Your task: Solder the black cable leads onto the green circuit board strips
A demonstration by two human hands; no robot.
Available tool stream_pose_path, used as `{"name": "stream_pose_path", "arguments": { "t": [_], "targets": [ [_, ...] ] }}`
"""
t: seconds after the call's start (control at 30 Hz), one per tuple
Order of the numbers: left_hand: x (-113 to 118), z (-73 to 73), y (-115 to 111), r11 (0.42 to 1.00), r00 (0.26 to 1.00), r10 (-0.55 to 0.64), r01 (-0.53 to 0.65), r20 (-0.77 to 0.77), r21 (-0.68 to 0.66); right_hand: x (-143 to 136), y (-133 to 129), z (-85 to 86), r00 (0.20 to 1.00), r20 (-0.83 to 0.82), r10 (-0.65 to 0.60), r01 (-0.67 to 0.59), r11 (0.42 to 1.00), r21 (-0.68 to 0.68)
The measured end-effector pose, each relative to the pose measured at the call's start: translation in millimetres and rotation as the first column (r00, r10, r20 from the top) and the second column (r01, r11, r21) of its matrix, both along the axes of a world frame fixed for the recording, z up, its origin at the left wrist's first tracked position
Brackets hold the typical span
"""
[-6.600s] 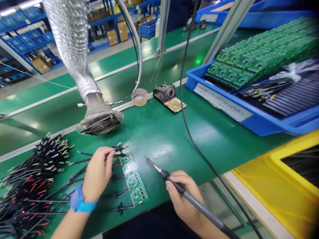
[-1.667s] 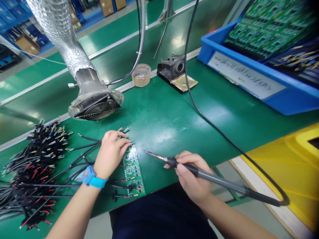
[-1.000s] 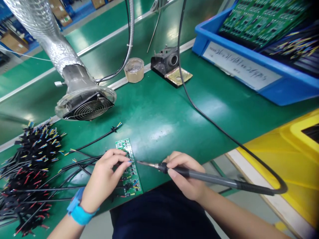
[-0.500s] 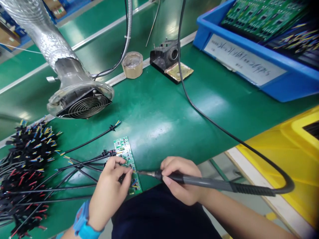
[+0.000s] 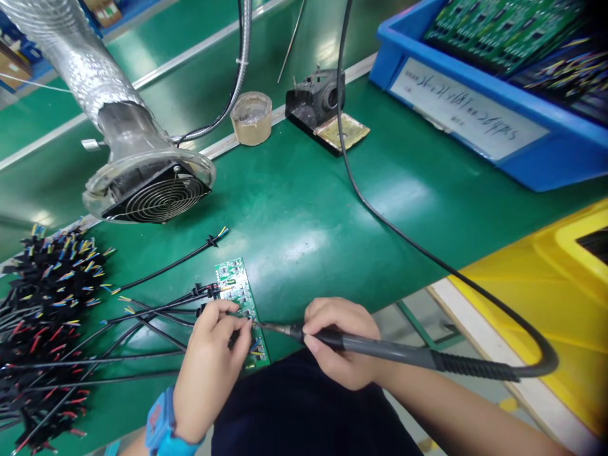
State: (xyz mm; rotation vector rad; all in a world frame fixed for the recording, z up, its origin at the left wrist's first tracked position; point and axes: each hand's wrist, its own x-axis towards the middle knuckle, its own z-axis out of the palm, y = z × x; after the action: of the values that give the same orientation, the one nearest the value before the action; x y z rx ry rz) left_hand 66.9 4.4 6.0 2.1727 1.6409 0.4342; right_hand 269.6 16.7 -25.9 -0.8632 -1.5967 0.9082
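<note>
A soldering iron (image 5: 380,347) lies in the grip of my right hand (image 5: 339,342), its tip pointing left and meeting the edge of a green circuit board (image 5: 235,272). Over the middle of that board, my left hand (image 5: 216,354) is closed in a pinch, thumb and forefinger together beside the iron's tip. What sits between those fingertips is hidden, though a wire end would be too small to make out. Several black cables (image 5: 166,310) run from the left to the board, some passing under my left hand. One separate black cable (image 5: 175,263) with bared coloured wires lies behind them.
Bundled cables (image 5: 57,272) are heaped at the left. Above the bench hangs a fume extractor fan (image 5: 164,193). A tape roll (image 5: 251,120) and an iron stand (image 5: 316,101) are at the back. Right are a blue bin (image 5: 536,168) holding boards and a yellow bin (image 5: 532,285).
The iron's tip and my right hand have shifted slightly left, bringing the tip closer to my left fingertips. My left hand keeps its pinch at the board.
</note>
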Motion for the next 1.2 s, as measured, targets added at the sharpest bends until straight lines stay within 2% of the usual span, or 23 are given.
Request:
{"name": "stream_pose_path", "arguments": {
  "t": [0.27, 0.47, 1.03, 1.2],
  "targets": [
    [0.3, 0.2, -1.4, 1.000, 1.000, -0.011, 0.012, -0.007, 0.008, 0.6, 0.2, 1.6, 1.000, -0.004, -0.006, 0.006, 1.000, 0.003],
    [0.5, 0.4, -1.8, 1.000, 1.000, -0.019, 0.019, -0.022, -0.001, 2.8, -0.8, 3.2, 0.995, -0.034, -0.089, 0.087, 0.994, -0.059],
    [-0.5, -4.8, -5.3, 0.999, 0.998, -0.042, 0.043, -0.044, 0.028, -0.4, 0.5, 2.1, 1.000, 0.004, -0.013, 0.013, 1.000, -0.003],
    [1.8, -2.7, -6.3, 0.998, 0.998, -0.051, 0.052, -0.048, 0.026, 2.3, -1.4, 0.2, 0.997, -0.065, -0.039, 0.037, 0.999, -0.031]
  ]
}}
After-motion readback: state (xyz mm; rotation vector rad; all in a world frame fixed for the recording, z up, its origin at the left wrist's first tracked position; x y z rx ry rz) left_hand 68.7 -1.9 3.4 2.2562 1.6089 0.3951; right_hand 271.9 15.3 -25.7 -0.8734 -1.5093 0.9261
